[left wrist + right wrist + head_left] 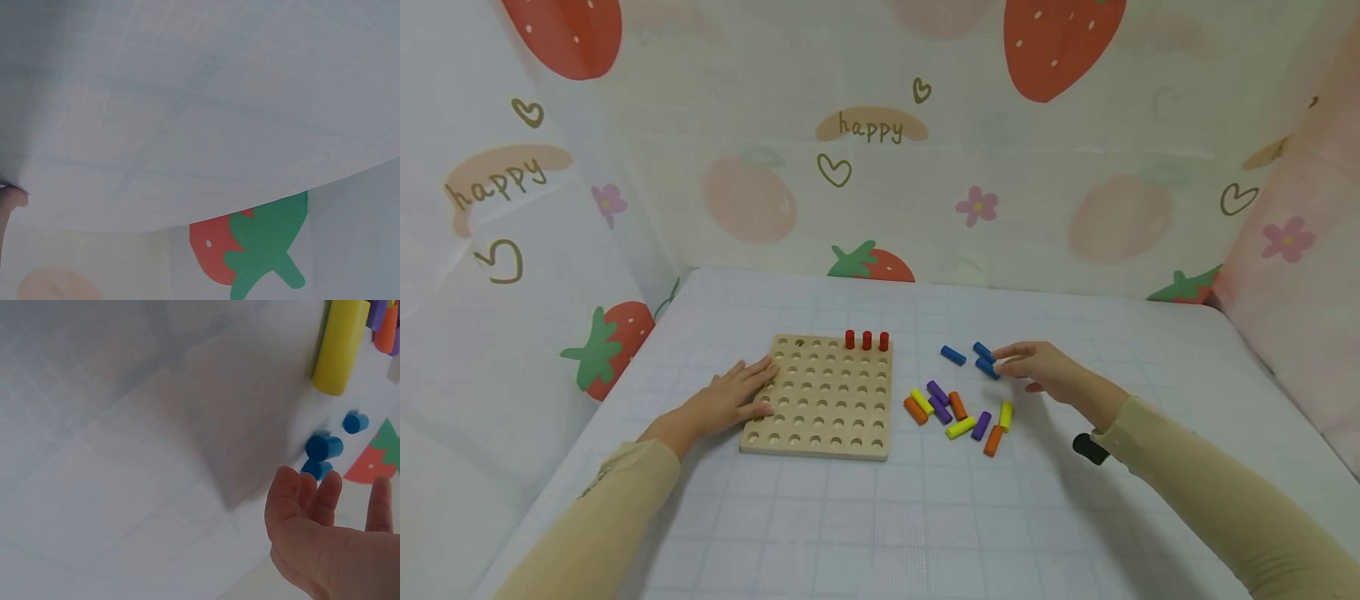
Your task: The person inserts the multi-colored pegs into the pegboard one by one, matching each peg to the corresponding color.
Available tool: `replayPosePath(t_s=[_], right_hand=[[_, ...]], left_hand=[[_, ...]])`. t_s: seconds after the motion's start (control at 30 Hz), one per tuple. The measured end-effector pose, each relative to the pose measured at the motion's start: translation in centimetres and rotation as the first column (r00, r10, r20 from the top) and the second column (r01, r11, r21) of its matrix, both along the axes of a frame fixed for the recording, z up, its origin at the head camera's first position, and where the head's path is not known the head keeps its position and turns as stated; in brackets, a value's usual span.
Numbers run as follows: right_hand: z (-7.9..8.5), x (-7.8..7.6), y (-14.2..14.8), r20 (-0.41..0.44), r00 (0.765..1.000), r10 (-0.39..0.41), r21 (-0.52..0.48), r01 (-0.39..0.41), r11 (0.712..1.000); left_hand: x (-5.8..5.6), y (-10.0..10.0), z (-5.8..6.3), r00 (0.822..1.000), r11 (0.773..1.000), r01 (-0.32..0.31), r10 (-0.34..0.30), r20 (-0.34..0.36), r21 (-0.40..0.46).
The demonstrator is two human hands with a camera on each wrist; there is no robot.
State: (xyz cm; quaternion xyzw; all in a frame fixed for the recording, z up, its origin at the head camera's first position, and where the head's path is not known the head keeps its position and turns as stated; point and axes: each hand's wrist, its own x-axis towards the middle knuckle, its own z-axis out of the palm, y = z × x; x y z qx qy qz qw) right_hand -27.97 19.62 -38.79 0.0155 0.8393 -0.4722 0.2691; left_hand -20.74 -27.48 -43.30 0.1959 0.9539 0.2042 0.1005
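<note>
My left hand [726, 402] rests on the left edge of a wooden pegboard [812, 452] with rows of round holes, its fingers stretched out. Three red pegs [867, 340] stand upright in the board's back row, at the right end. My right hand [1037, 367] hovers beside three blue pegs [953, 356] lying on the table, fingertips close to the two nearer ones. In the right wrist view, a gap shows between thumb and fingers of the right hand [331, 550], with nothing held; the blue pegs [324, 448] lie just beyond. Only a fingertip [19, 199] shows in the left wrist view.
Nearer than the blue pegs, right of the board, lie loose yellow pegs [1006, 416], purple pegs [981, 425] and orange pegs [993, 441]. A black object [1090, 448] shows at the right wrist. The table [820, 533] has a pale gridded cover; strawberry-print cloth [880, 200] stands behind it.
</note>
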Motion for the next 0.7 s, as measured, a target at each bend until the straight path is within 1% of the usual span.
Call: replayPosePath(t_s=[0.13,0.33,0.4,0.53,0.7], right_hand=[[-0.9,-0.2,0.0,0.021,0.999,-0.034,0.006,0.033,0.999],[-1.8,-0.8,0.3,0.036,0.996,-0.077,0.054,0.075,0.996],[-2.0,-1.0,0.4,0.031,0.997,-0.077,0.076,0.075,0.994],[-2.1,-1.1,0.2,0.016,0.997,-0.08,0.118,0.077,0.99],[-2.0,-1.2,-0.4,-0.003,0.995,-0.096,0.149,0.096,0.984]], left_hand=[[0.0,-0.1,-0.2,1.0,1.0,0.005,-0.005,-0.004,0.017],[0.0,-0.3,-0.2,0.999,0.997,0.036,-0.035,-0.025,0.062],[-0.1,-0.3,-0.3,0.999,0.998,0.034,-0.033,-0.018,0.059],[-0.2,-0.3,-0.5,1.0,1.0,0.015,-0.015,-0.006,0.023],[-0.1,-0.1,-0.4,1.0,1.0,0.002,-0.002,-0.001,-0.005]])
